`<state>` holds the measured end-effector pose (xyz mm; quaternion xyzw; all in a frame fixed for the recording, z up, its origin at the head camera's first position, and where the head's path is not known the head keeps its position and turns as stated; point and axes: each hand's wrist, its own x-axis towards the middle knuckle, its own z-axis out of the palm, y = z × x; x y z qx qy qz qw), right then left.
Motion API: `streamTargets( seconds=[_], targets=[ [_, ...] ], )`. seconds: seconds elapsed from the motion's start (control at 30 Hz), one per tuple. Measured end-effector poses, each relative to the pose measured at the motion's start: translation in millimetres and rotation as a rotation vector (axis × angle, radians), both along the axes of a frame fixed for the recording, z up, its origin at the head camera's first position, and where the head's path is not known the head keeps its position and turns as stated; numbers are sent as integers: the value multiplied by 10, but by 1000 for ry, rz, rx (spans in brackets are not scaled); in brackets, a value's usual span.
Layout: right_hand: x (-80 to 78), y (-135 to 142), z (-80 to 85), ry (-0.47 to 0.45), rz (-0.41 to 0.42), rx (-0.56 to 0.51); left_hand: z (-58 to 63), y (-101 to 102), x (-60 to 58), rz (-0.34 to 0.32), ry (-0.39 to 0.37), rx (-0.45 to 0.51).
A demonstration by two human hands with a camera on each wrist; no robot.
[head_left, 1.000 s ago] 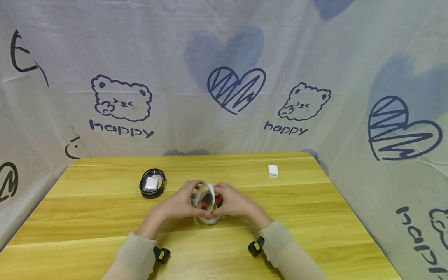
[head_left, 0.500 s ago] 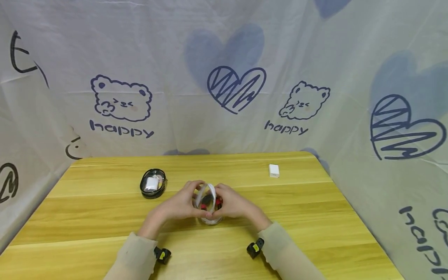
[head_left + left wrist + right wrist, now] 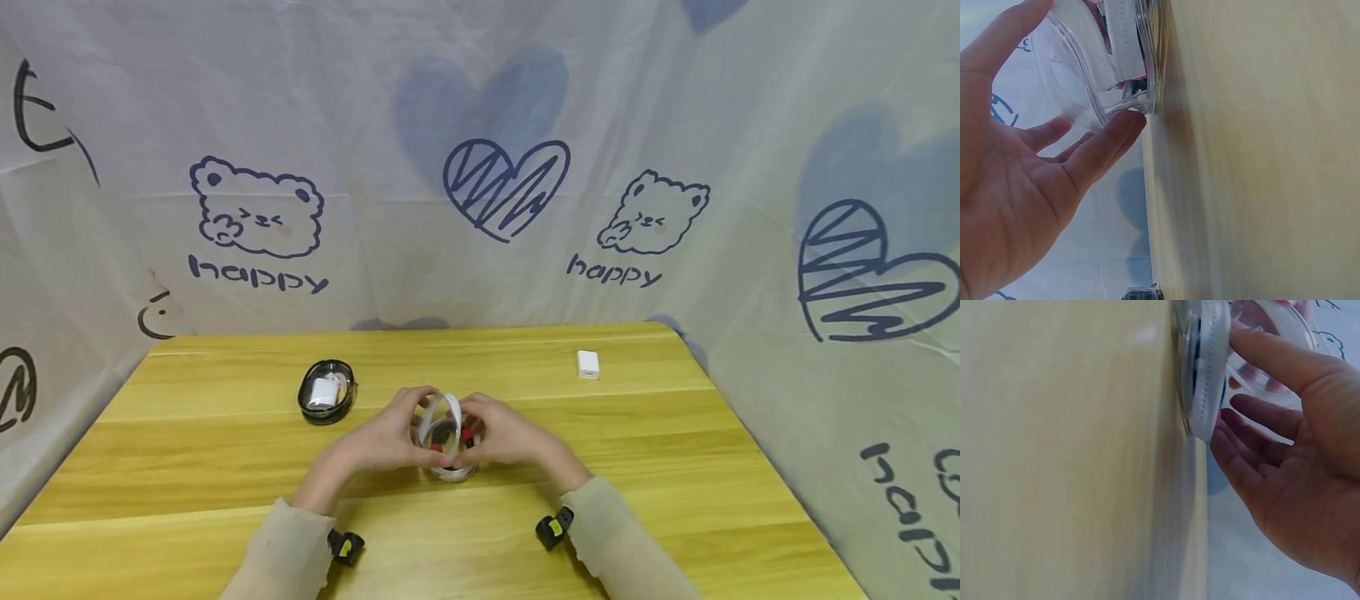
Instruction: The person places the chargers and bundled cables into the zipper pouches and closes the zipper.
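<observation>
In the head view, a small clear zip case [image 3: 448,475] with white zipper bands stands on the table between my two hands. Its top is partly unzipped, and red and black contents show inside; what they are is unclear. My left hand [image 3: 386,433] grips the case from the left, thumb at the near side and fingers around the far side. From the right, my right hand [image 3: 506,432] holds it, its thumb close to the left thumb. The left wrist view shows the transparent wall [image 3: 1063,75] bending under my fingers. In the right wrist view, the zipper band [image 3: 1210,375] lies beside my thumb.
A black-rimmed oval case [image 3: 306,404] holding a white item sits at the back left of the wooden table [image 3: 675,483]. A white charger plug [image 3: 588,365] lies at the back right. A printed cloth [image 3: 390,167] hangs behind the table.
Both hands keep their hold on the clear case, almost in place. The right wrist has shifted slightly to the right, and more of the red contents shows beside the right fingers.
</observation>
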<state>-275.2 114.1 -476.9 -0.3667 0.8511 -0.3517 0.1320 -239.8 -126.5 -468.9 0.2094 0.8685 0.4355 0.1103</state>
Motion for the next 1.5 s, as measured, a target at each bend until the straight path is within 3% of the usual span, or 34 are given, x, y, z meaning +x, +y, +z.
streamTargets(
  seconds=[0.27, 0.5, 0.87, 1.1, 1.3, 1.5],
  targets=[
    [-47, 101, 11, -70, 9, -119, 6, -2, -12, 2, 11, -15],
    [-117, 225, 52, -30, -71, -214, 2, -5, -2, 15, -4, -19],
    [-401, 740, 50, 170, -413, -372, -8, -27, -3, -1, 3, -25],
    [-555, 1140, -20, 201, -601, -359, -22, -34, 1, 10, 5, -43],
    [-630, 1384, -70, 168, -678, -330, -21, -23, 4, 9, 27, -66],
    [-660, 1532, -76, 69, -714, -246, -1, -7, 14, 8, 39, -74]
  ],
)
